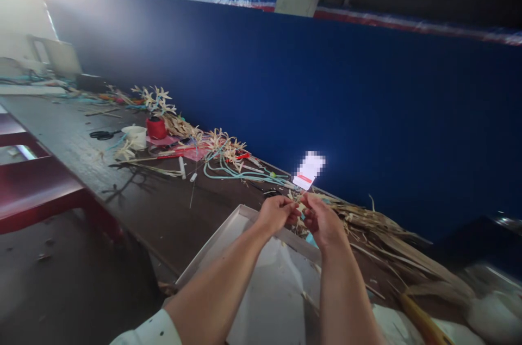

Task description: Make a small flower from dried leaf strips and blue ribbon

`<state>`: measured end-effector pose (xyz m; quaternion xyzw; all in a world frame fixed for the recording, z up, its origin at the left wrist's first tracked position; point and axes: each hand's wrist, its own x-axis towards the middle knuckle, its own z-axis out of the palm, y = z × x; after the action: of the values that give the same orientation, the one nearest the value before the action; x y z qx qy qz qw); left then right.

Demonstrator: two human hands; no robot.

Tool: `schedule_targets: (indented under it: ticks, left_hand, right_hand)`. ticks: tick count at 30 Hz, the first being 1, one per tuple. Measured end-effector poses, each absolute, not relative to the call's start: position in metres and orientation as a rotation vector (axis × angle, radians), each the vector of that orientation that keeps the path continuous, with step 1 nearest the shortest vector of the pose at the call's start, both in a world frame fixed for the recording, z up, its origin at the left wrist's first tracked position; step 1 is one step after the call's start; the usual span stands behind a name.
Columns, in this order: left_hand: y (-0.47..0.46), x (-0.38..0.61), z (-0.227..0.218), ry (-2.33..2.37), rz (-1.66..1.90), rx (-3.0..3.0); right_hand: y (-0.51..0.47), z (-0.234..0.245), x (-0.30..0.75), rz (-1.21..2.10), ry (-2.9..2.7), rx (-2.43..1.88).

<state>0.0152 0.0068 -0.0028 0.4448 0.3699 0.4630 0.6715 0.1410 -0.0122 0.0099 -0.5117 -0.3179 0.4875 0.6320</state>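
Note:
Both of my hands are close together over the far edge of a shallow white box (212, 239). My left hand (278, 214) is closed, its thumb and fingertips pinched. My right hand (324, 221) is pinched too, almost touching the left. Something small and pale shows between the fingertips, too small to name. Just beyond the fingers a lit phone (309, 172) stands tilted against the blue partition. Dried plant strips (391, 236) lie to the right of my right hand.
Left along the dark table (163, 214) lie light-blue cords (222, 173), flowers made of pale strips (157, 100), a red thread spool (156, 128), a white cup (136, 137) and black scissors (104, 134). A blue partition (367, 116) runs behind. A red stool (36, 187) stands at left.

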Motion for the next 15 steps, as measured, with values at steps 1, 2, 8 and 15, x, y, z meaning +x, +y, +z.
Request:
schedule_targets:
  ticks: [1, 2, 8, 15]
  left_hand:
    - [0.0068, 0.0150, -0.0030, 0.835, 1.047, 1.001]
    - [0.0071, 0.0149, -0.0035, 0.837, 1.049, 1.003]
    - [0.0092, 0.0162, -0.0070, 0.795, 1.044, 1.021]
    - [0.0097, 0.0166, -0.0092, 0.776, 1.053, 1.024]
  right_hand:
    - [-0.0134, 0.0105, 0.1388, 1.132, -0.771, -1.170]
    - [-0.0145, 0.0111, 0.1367, 1.137, -0.804, -1.177]
    - [-0.0143, 0.0097, 0.1329, 1.094, -0.892, -1.235]
    - [-0.0131, 0.0077, 0.1349, 1.068, -0.953, -1.238]
